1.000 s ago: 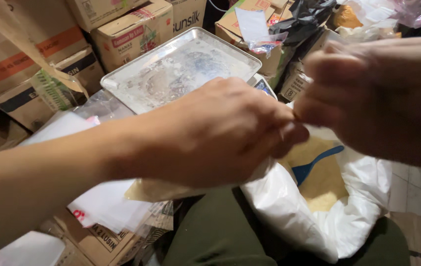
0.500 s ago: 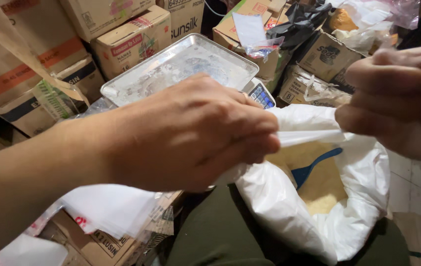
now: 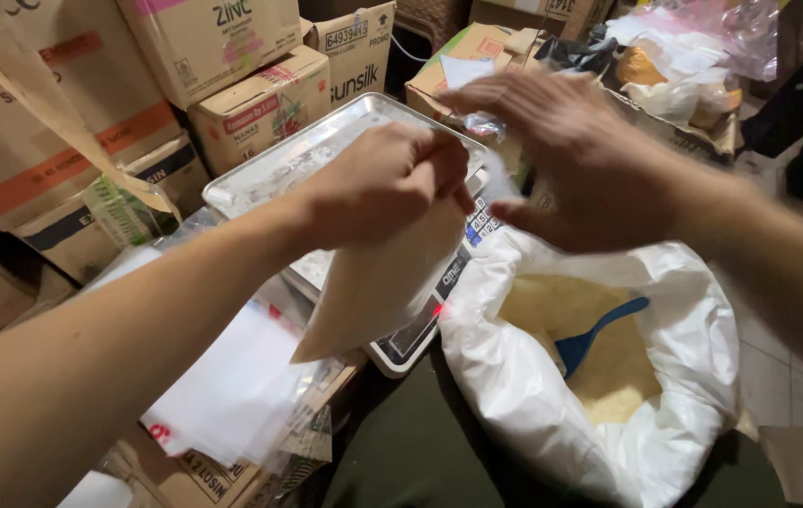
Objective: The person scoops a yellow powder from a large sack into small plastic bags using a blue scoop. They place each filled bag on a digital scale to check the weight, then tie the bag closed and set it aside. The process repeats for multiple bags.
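Above the big white sack (image 3: 533, 395), the left hand (image 3: 387, 183) is closed tight on the top of a small clear bag (image 3: 378, 282) filled with yellow-brown powder. That bag hangs down from the fist, in front of the scale (image 3: 420, 329). Just beside it, the right hand (image 3: 571, 160) is open, its fingers (image 3: 491, 94) spread and pinching a twisted bit of clear plastic (image 3: 481, 124). Whether that bit belongs to the bag's top, I cannot tell. The sack stands open below, with the same powder (image 3: 599, 357) inside and a blue scoop (image 3: 594, 334) stuck in it. Behind the hands lies a shiny metal tray (image 3: 270, 174) on the scale. Cardboard boxes (image 3: 251, 103) are stacked around, and loose plastic bags (image 3: 223, 386) lie at lower left.
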